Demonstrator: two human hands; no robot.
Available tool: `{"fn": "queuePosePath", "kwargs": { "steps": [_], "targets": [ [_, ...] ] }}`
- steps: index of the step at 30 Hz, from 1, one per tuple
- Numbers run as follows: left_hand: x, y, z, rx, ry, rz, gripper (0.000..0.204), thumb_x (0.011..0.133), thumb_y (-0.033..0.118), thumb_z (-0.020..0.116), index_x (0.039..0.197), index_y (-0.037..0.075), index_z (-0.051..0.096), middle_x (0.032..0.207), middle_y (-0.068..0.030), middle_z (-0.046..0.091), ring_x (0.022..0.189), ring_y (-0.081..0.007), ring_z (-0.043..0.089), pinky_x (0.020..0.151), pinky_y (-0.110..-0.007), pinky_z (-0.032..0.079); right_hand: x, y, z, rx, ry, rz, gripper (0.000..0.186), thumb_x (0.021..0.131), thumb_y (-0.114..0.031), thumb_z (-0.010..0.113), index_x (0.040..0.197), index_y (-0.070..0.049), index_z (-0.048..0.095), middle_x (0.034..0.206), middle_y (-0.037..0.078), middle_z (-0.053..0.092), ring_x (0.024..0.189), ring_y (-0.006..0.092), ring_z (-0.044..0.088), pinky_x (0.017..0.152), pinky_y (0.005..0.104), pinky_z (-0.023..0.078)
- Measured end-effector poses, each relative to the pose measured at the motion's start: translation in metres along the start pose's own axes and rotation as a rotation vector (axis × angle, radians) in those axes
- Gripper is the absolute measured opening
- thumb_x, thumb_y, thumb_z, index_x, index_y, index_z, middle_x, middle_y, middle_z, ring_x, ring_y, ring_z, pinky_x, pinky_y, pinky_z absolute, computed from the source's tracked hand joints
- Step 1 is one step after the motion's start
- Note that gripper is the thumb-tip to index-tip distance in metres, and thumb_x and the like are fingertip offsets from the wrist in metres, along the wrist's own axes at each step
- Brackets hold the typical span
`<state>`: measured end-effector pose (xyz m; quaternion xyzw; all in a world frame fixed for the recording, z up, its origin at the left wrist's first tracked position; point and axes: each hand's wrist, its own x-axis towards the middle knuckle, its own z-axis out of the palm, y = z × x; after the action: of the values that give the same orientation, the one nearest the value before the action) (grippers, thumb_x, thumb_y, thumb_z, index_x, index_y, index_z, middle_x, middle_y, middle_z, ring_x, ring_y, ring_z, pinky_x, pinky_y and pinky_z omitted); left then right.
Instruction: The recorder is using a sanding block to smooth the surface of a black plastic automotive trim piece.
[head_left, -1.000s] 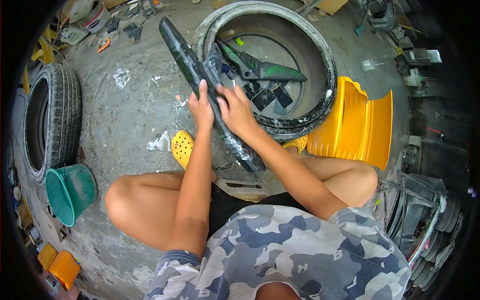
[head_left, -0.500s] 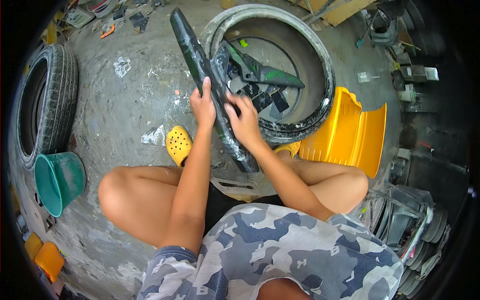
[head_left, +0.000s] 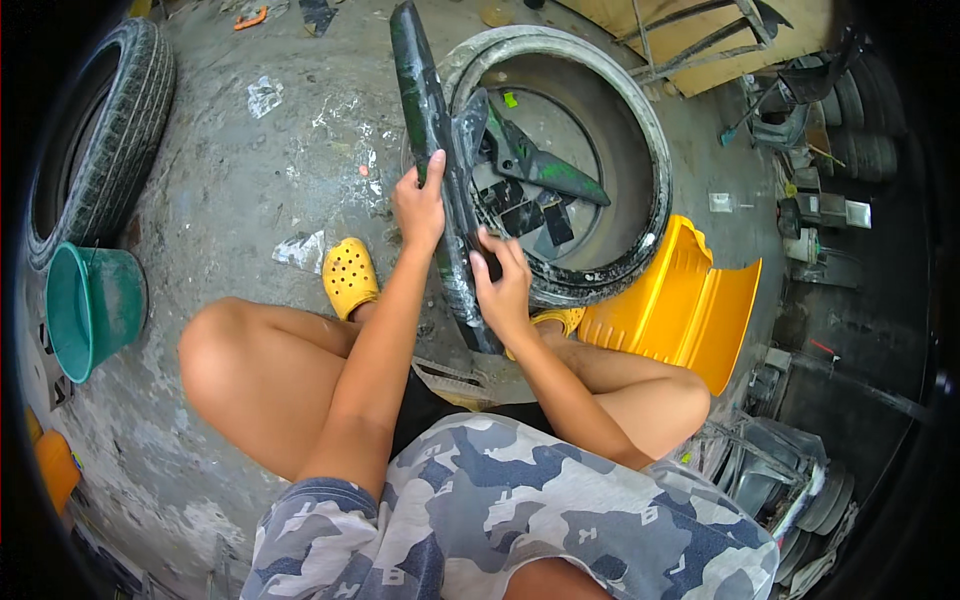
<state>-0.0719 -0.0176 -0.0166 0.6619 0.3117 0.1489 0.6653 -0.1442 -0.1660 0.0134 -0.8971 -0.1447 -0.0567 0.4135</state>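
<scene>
A long, narrow black-green plastic panel (head_left: 427, 100) with scuffed whitish patches slants across the space between my knees, its far end past the rim of a tyre. My left hand (head_left: 420, 208) is wrapped round its left side near the middle, thumb pointing up along it. Lower down, on the panel's right edge, my right hand (head_left: 503, 285) presses with bent fingers. A dark patch shows between its thumb and fingers; I cannot tell whether it is a separate piece or the panel.
The tyre (head_left: 655, 165) lies flat ahead, with a dark green-black plastic part (head_left: 550, 172) and several black pieces inside. Yellow plastic panels (head_left: 690, 310) lean beside it. At left are a standing tyre (head_left: 140, 120) and a green bucket (head_left: 120, 300). Metal and plastic parts line the right side.
The panel now stands more upright in the view and both hands have shifted slightly with it. My right hand, blurred before, is sharper and lower on the panel. The whole view has turned a little.
</scene>
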Motion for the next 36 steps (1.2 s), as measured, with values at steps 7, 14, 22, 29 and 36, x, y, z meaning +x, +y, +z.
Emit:
{"fn": "queuePosePath", "kwargs": {
  "steps": [7,14,22,29,36],
  "targets": [
    [-0.004,0.003,0.008,-0.094,-0.043,-0.023,0.056,0.090,0.051,0.060,0.078,-0.003,0.066,0.060,-0.0111,0.058,0.060,-0.0189,0.052,0.062,-0.037,0.043,0.041,0.000,0.009,-0.267,0.119,-0.235,0.039,0.081,-0.008,0.066,0.120,-0.010,0.063,0.090,0.013,0.053,0.089,0.0319,0.052,0.079,0.0429,0.039],
    [-0.004,-0.005,0.014,-0.095,-0.025,-0.005,0.056,0.089,0.050,0.062,0.073,-0.004,0.063,0.060,-0.0124,0.057,0.058,-0.0192,0.051,0.062,-0.038,0.043,0.062,-0.010,0.011,-0.319,0.116,-0.258,0.042,0.080,-0.005,0.066,0.121,-0.006,0.060,0.090,0.015,0.054,0.086,0.0336,0.053,0.078,0.0423,0.041],
    [-0.004,-0.007,0.002,-0.034,-0.014,0.007,0.055,0.089,0.050,0.061,0.078,-0.004,0.066,0.061,-0.0121,0.059,0.060,-0.0195,0.052,0.063,-0.037,0.044,-0.010,-0.001,-0.011,-0.202,-0.003,-0.174,0.036,0.083,-0.004,0.065,0.118,-0.004,0.064,0.089,0.013,0.056,0.082,0.0310,0.055,0.078,0.0389,0.043],
    [-0.007,0.001,0.004,-0.035,0.004,0.004,0.056,0.091,0.048,0.060,0.074,-0.005,0.063,0.060,-0.0125,0.057,0.059,-0.0192,0.051,0.062,-0.037,0.043,0.043,-0.012,0.010,-0.010,0.051,-0.113,0.029,0.086,-0.006,0.063,0.115,0.000,0.064,0.096,0.018,0.061,0.090,0.0330,0.060,0.081,0.0375,0.048],
    [-0.003,0.000,0.006,-0.035,-0.006,-0.015,0.056,0.091,0.050,0.060,0.075,-0.003,0.065,0.060,-0.0115,0.058,0.058,-0.0184,0.051,0.062,-0.037,0.043,0.045,-0.017,0.010,-0.009,0.057,-0.070,0.029,0.085,-0.006,0.063,0.113,0.002,0.063,0.094,0.017,0.061,0.087,0.0322,0.060,0.080,0.0378,0.047]
  ]
}}
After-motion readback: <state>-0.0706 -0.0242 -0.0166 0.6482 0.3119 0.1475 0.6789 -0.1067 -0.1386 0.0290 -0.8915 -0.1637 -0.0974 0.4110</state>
